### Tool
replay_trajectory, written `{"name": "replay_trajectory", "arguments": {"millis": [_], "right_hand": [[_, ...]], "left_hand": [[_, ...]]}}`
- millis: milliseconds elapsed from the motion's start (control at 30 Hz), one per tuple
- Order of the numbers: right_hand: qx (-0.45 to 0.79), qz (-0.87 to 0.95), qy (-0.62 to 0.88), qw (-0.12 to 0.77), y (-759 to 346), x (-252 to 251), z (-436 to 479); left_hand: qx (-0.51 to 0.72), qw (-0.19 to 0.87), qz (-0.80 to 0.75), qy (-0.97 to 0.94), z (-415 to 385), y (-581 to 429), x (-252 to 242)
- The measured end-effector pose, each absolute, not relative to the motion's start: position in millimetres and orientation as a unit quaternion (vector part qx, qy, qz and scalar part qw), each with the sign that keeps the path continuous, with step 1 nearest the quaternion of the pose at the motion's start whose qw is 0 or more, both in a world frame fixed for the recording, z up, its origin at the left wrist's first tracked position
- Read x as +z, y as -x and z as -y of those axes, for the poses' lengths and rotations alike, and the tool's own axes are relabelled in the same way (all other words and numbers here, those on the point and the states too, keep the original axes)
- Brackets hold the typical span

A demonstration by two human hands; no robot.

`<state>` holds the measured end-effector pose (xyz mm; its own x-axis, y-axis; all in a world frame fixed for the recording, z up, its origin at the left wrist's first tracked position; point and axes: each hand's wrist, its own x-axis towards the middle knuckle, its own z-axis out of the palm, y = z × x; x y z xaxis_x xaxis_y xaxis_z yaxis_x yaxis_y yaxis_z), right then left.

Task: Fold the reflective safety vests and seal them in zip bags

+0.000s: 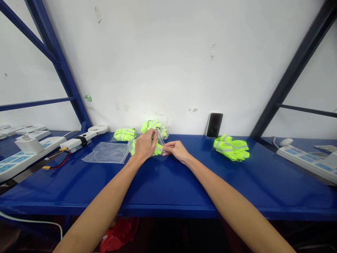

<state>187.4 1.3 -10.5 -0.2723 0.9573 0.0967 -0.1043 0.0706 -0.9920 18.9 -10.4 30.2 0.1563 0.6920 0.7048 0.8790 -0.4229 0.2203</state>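
Near the middle of the blue table, a clear plastic bag (159, 149) with a yellow-green reflective bundle inside is between my hands. My left hand (145, 143) lies over its left part, fingers bent around the bag's top. At the right edge of the bag, my right hand (177, 151) pinches the plastic between thumb and fingers. Right behind is another yellow-green bundle (152, 125) in clear plastic, and to its left a third bundle (124, 134). A flat clear bag (107, 153) lies left of my left hand. Farther right sits a loose yellow-green bundle (231, 148).
A phone (214, 125) leans on the wall at the back right. At the left are a white fan (98, 130), a wired battery pack (79, 142) and a power strip (31, 153). Another power strip (308, 160) is at the right. Blue posts frame the table (171, 182).
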Motion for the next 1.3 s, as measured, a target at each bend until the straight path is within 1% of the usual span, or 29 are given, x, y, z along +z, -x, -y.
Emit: {"name": "replay_trajectory", "arguments": {"millis": [133, 333, 433, 533, 700, 1033, 1300], "right_hand": [[0.523, 0.594, 0.401, 0.462, -188.7, -6.8, 1.2], [0.382, 0.691, 0.423, 0.444, -190.5, -6.3, 3.0], [0.347, 0.72, 0.418, 0.432, -191.4, -7.6, 2.7], [0.352, 0.728, 0.412, 0.42, -192.2, -6.7, 3.3], [0.394, 0.728, 0.394, 0.4, -193.5, -1.0, 5.8], [0.433, 0.694, 0.399, 0.415, -195.5, -3.1, 3.6], [0.442, 0.701, 0.385, 0.406, -195.7, -2.0, 6.1]], "left_hand": [[-0.387, 0.116, 0.519, 0.753, 10.2, -19.5, 28.8], [-0.379, 0.108, 0.516, 0.76, 11.1, -21.2, 27.5], [-0.381, 0.114, 0.517, 0.758, 11.1, -21.2, 27.3], [-0.382, 0.12, 0.514, 0.758, 10.2, -20.8, 26.6], [-0.386, 0.124, 0.507, 0.76, 8.1, -20.1, 25.7], [-0.389, 0.136, 0.503, 0.76, 8.5, -19.4, 25.9], [-0.392, 0.137, 0.503, 0.758, 7.0, -19.2, 23.4]]}}
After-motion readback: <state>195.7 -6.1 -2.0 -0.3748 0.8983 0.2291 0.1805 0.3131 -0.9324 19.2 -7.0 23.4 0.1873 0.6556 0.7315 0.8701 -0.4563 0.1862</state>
